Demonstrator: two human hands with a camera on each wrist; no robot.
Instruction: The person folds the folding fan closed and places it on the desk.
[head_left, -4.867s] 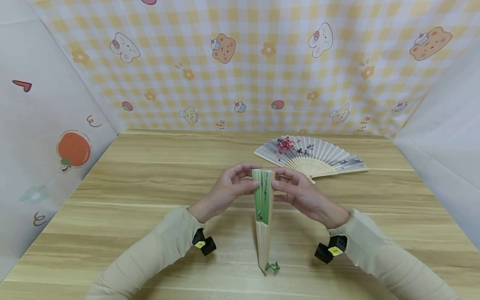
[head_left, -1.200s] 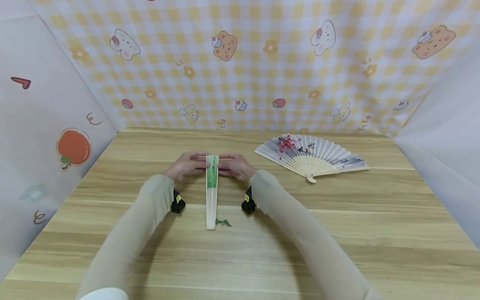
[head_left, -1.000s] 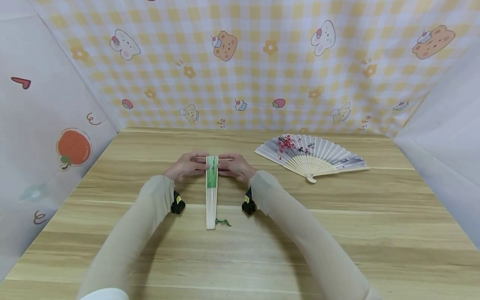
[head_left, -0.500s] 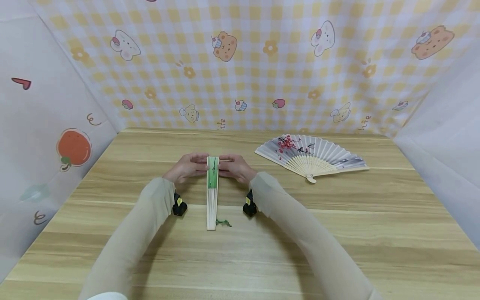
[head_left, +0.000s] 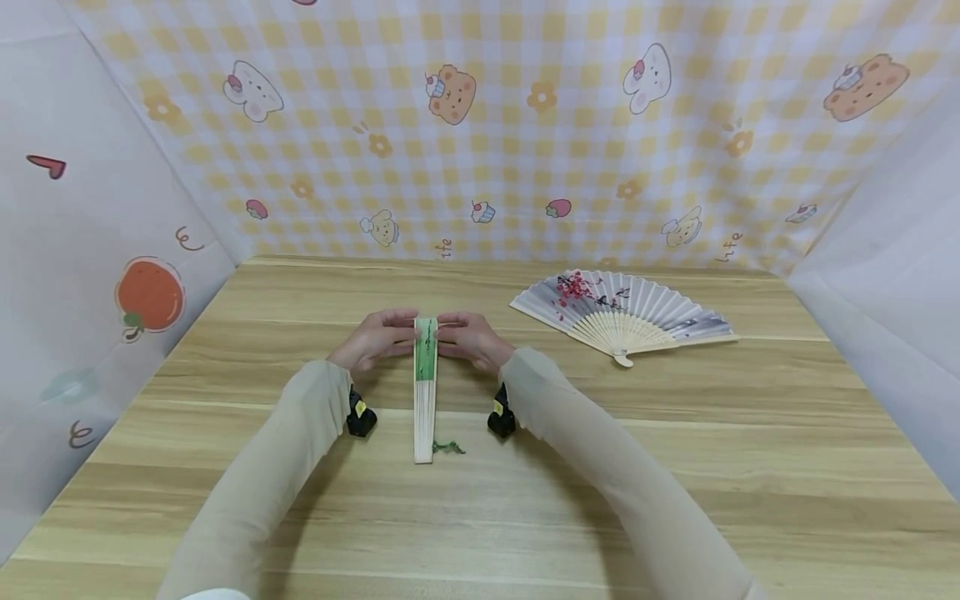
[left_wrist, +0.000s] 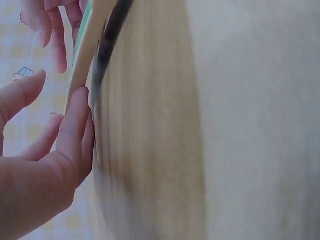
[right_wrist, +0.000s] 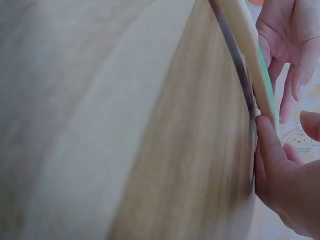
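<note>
Basically, folded fan (head_left: pixel 426 357) points lengthwise away from the person, midway between left hand (head_left: pixel 375 340) and right hand (head_left: pixel 472 340), both loosely relaxed, touching its far end, not gripping.

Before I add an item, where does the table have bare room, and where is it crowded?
Bare table: left of the left sleeve; right of the right sleeve, nearer than the open fan; and between the sleeves, nearer than the folded fan. Crowded: the folded fan's far end, between left hand and right hand.
</note>
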